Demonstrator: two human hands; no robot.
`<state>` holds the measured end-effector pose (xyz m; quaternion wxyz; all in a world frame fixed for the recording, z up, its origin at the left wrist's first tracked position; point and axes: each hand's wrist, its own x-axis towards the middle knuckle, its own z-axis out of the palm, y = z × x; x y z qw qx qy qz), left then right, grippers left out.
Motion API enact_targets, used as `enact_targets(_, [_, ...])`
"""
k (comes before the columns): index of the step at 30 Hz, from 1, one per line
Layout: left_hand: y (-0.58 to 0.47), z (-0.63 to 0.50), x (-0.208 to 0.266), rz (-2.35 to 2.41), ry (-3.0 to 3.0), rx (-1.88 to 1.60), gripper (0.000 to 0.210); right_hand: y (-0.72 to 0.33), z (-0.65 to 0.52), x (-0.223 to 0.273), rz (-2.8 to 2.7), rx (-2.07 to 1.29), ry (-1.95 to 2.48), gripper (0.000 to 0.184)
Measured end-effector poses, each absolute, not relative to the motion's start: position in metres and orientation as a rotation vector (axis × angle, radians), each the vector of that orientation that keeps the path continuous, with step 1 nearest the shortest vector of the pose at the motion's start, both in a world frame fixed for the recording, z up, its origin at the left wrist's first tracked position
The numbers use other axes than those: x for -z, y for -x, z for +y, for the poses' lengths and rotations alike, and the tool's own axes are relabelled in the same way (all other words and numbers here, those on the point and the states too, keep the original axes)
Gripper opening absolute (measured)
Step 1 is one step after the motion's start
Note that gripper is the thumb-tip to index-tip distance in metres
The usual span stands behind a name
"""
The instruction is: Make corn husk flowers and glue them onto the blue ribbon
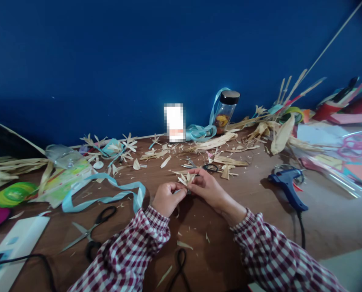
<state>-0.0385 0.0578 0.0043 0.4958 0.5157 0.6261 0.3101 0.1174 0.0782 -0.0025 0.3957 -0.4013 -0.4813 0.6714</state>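
Note:
Near the middle of the table, both of my hands meet around a small pale flower (185, 179) made of dried husk strips. My left hand (168, 198) pinches its lower part between thumb and fingertips. From the other side, the curled fingers of my right hand (207, 187) grip the flower by its petals. A bit of light blue shows at its base, mostly covered by my fingers. Just beyond my right hand lies a small pair of scissors (210, 167), partly hidden. Open scissors with black handles (88, 234) rest left of my left hand, close to a loose light blue ribbon (104, 198).
A blue glue gun (287, 188) lies at right, its cord running toward me. A white power strip (24, 247) sits at lower left. Finished husk flowers (129, 145), husk scraps (213, 142), a lidded jar (226, 113) and a bright blurred-out screen (175, 121) line the blue wall.

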Motion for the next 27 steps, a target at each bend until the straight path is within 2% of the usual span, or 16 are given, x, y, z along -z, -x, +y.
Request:
enact_targets(10, [0.0459, 0.0606, 0.0047, 1.371, -1.198, -0.728, 0.036, -0.1201, 0.0794, 0.0015, -1.214, -1.713, 1.003, 0.045])
enact_targets(19, [0.0424, 0.0583, -0.0023, 1.503, -1.262, -0.700, 0.021, -0.1218, 0.0773, 0.0008, -1.320, -1.653, 1.018, 0.048])
enact_targets(27, [0.0443, 0.0595, -0.0017, 1.515, -1.260, -0.646, 0.022, -0.1226, 0.0760, 0.0021, -1.343, -1.651, 1.005, 0.045])
